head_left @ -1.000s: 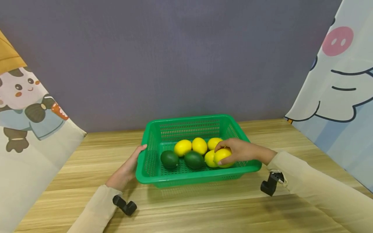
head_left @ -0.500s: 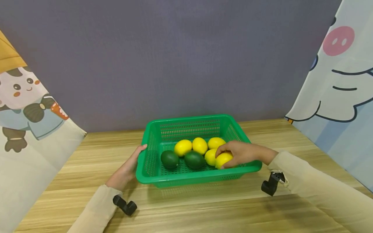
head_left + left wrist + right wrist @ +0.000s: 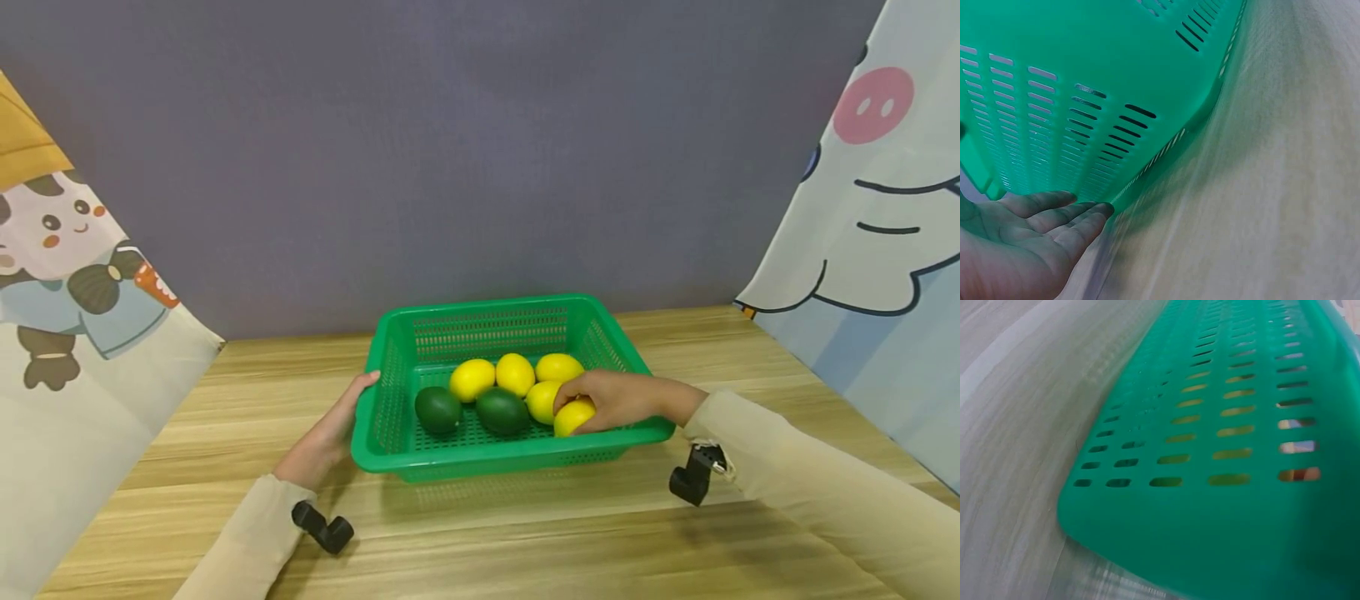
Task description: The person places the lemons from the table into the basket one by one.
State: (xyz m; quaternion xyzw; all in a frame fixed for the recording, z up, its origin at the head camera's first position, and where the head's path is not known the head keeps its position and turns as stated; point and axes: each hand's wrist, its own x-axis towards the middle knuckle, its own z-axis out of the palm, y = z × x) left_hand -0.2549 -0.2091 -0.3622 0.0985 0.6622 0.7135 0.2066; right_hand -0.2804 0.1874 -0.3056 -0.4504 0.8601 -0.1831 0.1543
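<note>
In the head view a green plastic basket (image 3: 491, 457) with slotted walls stands on the wooden table. My right hand (image 3: 618, 398) reaches over its right rim and grips a lemon (image 3: 573, 417) low in the front right corner. Several other lemons lie close by, one lemon (image 3: 543, 403) just left of the held one. Two dark green avocados, a left avocado (image 3: 438, 410) and a right avocado (image 3: 502, 411), rest towards the front left. My left hand (image 3: 333, 429) touches the basket's left side, its straight fingers (image 3: 1054, 220) against the slotted wall. The basket wall hides my right hand in the right wrist view.
A grey backdrop (image 3: 465, 167) rises behind the table (image 3: 465, 542). Cartoon-printed cloths flank it, a left cloth (image 3: 112, 392) and a right cloth (image 3: 885, 225). Each wrist carries a small black camera mount.
My right hand has lowered the lemon from above its neighbour into the basket's front right corner. The left hand and the basket have hardly moved.
</note>
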